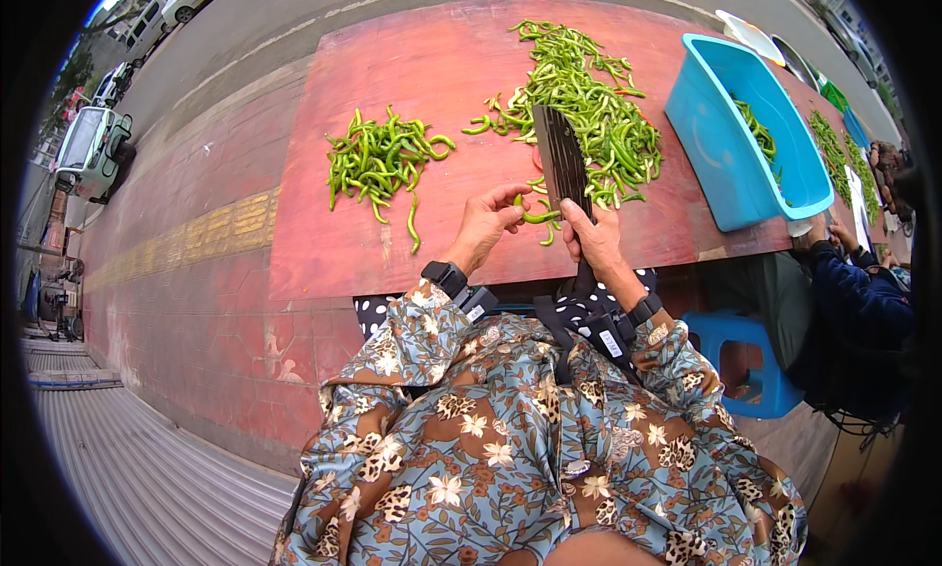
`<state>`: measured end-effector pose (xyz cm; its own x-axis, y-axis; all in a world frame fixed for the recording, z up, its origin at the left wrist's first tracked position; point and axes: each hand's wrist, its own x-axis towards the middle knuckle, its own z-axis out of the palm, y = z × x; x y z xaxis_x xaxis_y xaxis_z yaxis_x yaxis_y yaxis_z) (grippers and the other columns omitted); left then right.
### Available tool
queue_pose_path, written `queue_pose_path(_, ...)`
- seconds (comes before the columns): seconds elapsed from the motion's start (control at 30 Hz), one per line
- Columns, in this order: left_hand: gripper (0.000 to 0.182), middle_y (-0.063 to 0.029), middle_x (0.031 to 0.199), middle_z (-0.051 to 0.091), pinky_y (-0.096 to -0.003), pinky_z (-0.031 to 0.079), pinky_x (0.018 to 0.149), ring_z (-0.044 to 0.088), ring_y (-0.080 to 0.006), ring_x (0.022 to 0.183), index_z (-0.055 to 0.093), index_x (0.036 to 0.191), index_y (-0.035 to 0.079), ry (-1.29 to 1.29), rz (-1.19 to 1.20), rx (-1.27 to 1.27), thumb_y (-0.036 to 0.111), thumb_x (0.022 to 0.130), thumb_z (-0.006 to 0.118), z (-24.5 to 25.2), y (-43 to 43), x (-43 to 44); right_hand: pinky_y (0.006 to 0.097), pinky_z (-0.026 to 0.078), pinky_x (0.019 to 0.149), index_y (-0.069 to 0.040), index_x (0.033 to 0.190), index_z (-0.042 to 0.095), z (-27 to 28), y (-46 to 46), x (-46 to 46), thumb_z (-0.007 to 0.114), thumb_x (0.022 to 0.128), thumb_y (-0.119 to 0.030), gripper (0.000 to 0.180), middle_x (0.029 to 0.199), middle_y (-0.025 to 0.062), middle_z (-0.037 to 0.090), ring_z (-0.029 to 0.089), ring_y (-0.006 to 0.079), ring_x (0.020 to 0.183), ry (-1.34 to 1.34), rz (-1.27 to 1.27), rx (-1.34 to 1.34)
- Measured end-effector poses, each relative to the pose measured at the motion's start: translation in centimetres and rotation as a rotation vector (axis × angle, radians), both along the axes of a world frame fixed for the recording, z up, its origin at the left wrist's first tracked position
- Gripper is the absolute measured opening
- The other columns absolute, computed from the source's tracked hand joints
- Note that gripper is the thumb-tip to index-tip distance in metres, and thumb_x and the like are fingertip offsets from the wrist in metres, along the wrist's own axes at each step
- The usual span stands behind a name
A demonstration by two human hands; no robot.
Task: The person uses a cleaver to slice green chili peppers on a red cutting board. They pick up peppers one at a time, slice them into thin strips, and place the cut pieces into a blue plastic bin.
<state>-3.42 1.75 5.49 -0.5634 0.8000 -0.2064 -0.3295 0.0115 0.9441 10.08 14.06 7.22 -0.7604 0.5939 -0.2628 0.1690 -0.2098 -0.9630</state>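
In my right hand is a cleaver, its broad dark blade pointing away from me over the red wooden table. My left hand pinches a green chili pepper, whose far end meets the blade near the handle. A few pepper pieces lie just beneath the hands. Beyond and right of the blade spreads a large heap of cut green chilies, partly hidden by the cleaver. To the left sits a smaller pile of whole green chilies, with one loose chili at its near side.
A blue plastic tub holding some chilies stands on the table's right side. Further right, a person in dark sleeves works near more chilies. A blue plastic stool stands below the table edge. Parked vehicles line the street at left.
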Motion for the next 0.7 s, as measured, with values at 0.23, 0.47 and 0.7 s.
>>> queue_pose_path(0.23, 0.027, -0.0009, 0.085, 0.06, -0.0209, 0.043, 0.058, 0.053, -0.0079, 0.071, 0.059, 0.105, 0.004, 0.092, -0.003, 0.018, 0.001, 0.078, 0.056, -0.2, 0.0, 0.9, 0.0206, 0.032, 0.033, -0.004, 0.079, 0.053, -0.7, -0.2, 0.2, 0.06, 0.079, -0.021, 0.019, 0.054, -0.0006, 0.047, 0.04, 0.0066, 0.036, 0.061, -0.039, -0.108)
queue_pose_path(0.47, 0.027, -0.0047, 0.085, 0.06, -0.021, 0.045, 0.056, 0.055, -0.0101, 0.068, 0.057, 0.105, 0.001, -0.077, 0.065, 0.063, -0.001, 0.079, 0.054, -0.5, 0.7, 1.6, 0.0225, 0.035, 0.033, -0.002, 0.084, 0.051, -0.3, -0.8, -0.4, 0.054, 0.075, -0.017, 0.017, 0.053, 0.0012, 0.048, 0.043, 0.0071, 0.039, 0.068, -0.035, -0.059)
queue_pose_path(0.7, 0.026, -0.006, 0.085, 0.06, -0.0219, 0.045, 0.057, 0.055, -0.0114, 0.068, 0.057, 0.103, 0.0, -0.069, 0.026, 0.083, -0.003, 0.078, 0.054, -1.3, 0.1, 1.4, 0.0244, 0.036, 0.034, -0.001, 0.083, 0.05, -1.0, -0.6, -0.4, 0.054, 0.076, -0.02, 0.021, 0.053, 0.0031, 0.048, 0.045, 0.0094, 0.039, 0.048, -0.032, -0.091)
